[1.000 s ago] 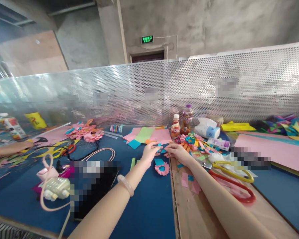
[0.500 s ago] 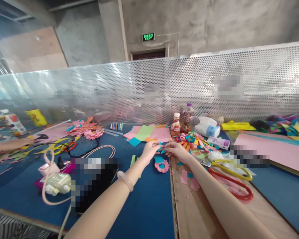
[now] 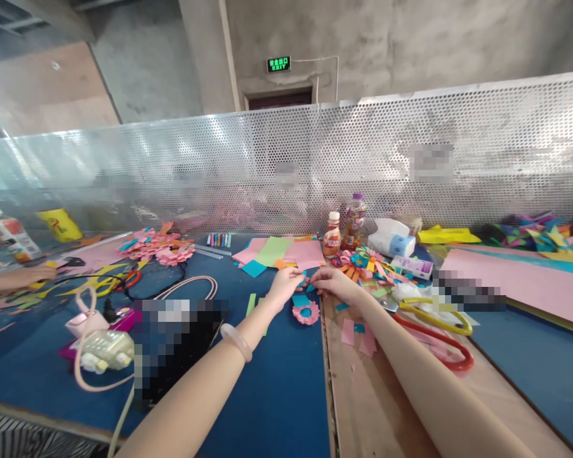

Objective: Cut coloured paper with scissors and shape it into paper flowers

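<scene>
Pinching blue paper piece (image 3: 310,287): left hand (image 3: 288,284) and right hand (image 3: 337,284), both nearly closed; pink paper ring (image 3: 314,314) near, on bench (image 3: 286,394).

A small piece of bright blue paper (image 3: 310,287) is held between the fingertips of the left hand (image 3: 288,284) and the right hand (image 3: 335,282), raised in the space just beyond the pink scalloped ring (image 3: 314,313). Fingers cover much of it, so only narrow blue bits show, the clearest one pointed and tilted; whether it is folded, curled or in more than one part cannot be told.
</scene>
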Available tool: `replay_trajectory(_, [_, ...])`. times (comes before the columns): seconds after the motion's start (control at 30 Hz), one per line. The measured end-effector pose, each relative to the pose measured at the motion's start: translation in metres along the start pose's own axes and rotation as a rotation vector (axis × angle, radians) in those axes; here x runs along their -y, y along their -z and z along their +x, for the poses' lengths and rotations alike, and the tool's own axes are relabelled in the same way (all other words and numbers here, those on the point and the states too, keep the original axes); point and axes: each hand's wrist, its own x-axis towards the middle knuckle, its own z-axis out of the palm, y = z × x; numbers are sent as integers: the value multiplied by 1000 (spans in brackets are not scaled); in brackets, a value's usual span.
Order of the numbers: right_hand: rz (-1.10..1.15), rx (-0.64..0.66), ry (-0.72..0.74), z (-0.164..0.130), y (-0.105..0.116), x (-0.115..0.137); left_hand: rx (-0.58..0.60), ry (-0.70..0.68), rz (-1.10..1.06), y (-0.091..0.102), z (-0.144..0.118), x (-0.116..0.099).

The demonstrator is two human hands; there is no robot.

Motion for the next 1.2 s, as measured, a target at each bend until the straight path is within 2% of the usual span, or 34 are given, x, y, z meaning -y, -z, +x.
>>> replay_trajectory(0.33, [22, 4, -34, 3, -1, -1, 1, -29, 110, 0, -4, -4])
replay_trajectory(0.8, [6, -42, -17, 5, -3, -6, -14, -188, 242, 1, 0, 3])
replay_trajectory(1.03, [-25, -66, -33, 5, -5, -5, -27, -205, 300, 0, 4, 9])
replay_trajectory(1.2, [-50, -105, -50, 4, -7, -1, -83, -177, 308, 4, 4, 9])
